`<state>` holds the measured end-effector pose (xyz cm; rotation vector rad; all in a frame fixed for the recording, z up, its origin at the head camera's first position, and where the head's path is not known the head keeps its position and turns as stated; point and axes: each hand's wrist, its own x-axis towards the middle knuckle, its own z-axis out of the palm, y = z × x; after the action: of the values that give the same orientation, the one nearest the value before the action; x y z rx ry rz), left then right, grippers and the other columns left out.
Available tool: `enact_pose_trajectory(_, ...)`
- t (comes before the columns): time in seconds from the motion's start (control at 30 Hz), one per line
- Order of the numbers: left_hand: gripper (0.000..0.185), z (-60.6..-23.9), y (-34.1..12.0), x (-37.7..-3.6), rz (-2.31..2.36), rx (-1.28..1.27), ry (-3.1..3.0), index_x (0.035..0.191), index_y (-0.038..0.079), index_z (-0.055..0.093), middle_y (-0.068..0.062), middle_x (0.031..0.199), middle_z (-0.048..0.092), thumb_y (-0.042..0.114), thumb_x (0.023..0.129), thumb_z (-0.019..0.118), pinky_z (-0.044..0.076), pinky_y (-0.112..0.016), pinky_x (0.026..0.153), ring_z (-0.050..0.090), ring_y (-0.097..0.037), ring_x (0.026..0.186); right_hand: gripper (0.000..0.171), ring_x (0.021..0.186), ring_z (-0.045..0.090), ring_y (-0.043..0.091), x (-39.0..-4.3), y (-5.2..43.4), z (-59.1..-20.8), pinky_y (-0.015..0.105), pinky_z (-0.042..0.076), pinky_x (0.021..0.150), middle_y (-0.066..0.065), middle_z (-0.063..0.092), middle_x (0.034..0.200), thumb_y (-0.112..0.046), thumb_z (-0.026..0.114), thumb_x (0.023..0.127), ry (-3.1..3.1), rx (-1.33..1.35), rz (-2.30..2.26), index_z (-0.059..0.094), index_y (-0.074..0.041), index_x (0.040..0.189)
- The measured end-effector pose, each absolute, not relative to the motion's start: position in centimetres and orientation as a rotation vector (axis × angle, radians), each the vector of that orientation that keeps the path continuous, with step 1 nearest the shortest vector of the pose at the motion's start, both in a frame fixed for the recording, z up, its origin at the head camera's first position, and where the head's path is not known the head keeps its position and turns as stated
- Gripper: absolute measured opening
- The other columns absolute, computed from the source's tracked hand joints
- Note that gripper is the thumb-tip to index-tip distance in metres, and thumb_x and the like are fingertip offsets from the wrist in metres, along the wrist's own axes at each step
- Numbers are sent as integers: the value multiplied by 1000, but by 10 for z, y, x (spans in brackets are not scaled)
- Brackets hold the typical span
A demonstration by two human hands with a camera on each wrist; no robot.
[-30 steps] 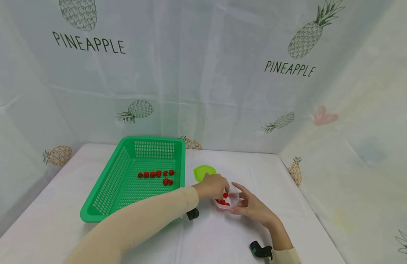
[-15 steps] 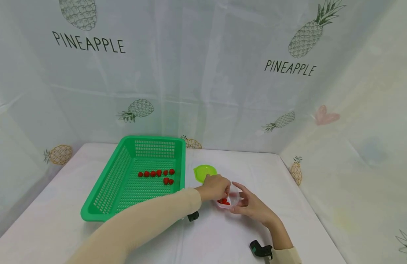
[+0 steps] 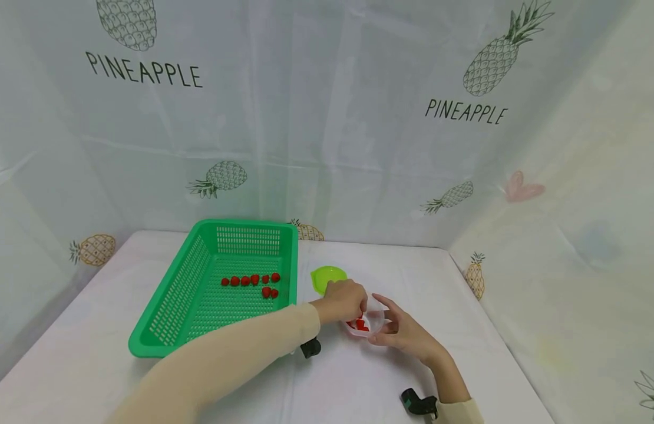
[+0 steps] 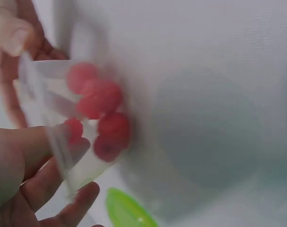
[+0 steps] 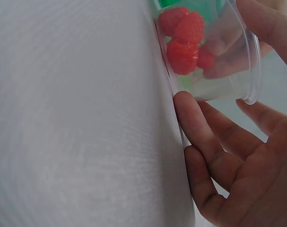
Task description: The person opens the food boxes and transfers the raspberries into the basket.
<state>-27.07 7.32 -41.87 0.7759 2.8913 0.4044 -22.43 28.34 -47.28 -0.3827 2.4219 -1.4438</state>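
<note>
My left hand (image 3: 344, 301) reaches down into a clear plastic cup (image 3: 376, 321) standing on the white table. In the left wrist view, its thumb and a finger pinch a small red raspberry (image 4: 74, 130) inside the cup. Several more raspberries (image 4: 105, 97) lie along the cup's bottom, showing through its wall in the right wrist view as well. On the cup's right side, my right hand (image 3: 409, 337) steadies it, fingers curved round the wall and thumb near the rim. From the head view, the left fingertips are hidden behind the back of that hand.
Left of the cup stands a large green plastic basket (image 3: 168, 294); several raspberries (image 3: 245, 281) lie in a row in it, with two more below. A lime-green lid-like dish (image 3: 327, 277) lies just behind the left hand. A pineapple-print curtain (image 3: 327, 118) hangs behind the table.
The left hand has dipped slightly into the cup, and a raspberry seen at its fingertips a second ago is now mostly covered. The right hand and the basket's raspberries stay put.
</note>
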Motion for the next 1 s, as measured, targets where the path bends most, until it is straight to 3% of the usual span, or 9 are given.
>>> enact_pose_trajectory(0.23,11,-391,62,-271,488,800,2866,96,22,83,12,84,71,15,96,75,51,-31,75,58,-9,85,100,103,71,25,-223,284,-472,32,54,85,26,53,148,-24,89,88,2431,-346,-1440,29,-22,168)
enact_pose_trajectory(0.37,11,-375,48,-274,520,849,2847,98,25,82,12,87,70,18,98,72,51,-27,65,60,-9,81,100,102,70,23,-223,284,-472,32,54,85,28,51,150,-26,89,88,2447,-341,-1428,29,-20,168)
enact_pose_trajectory(0.5,11,-354,22,-275,565,883,2826,101,26,81,11,93,71,22,99,72,52,-30,70,61,-11,89,101,99,69,21,-223,283,-471,31,54,82,27,52,149,-29,90,87,2454,-343,-1414,29,-20,168)
enact_pose_trajectory(0.67,11,-333,-23,-278,694,946,2788,105,17,80,7,100,74,15,100,71,54,-32,82,64,-15,97,101,100,68,22,-223,282,-472,30,54,80,28,50,151,-28,90,86,2461,-328,-1414,31,-22,167)
enact_pose_trajectory(1.0,18,-341,-117,-293,762,871,2794,111,14,79,2,108,75,9,100,65,57,-40,88,68,-20,103,101,98,68,22,-224,284,-474,30,54,78,25,52,146,-25,90,86,2457,-329,-1422,31,-23,167)
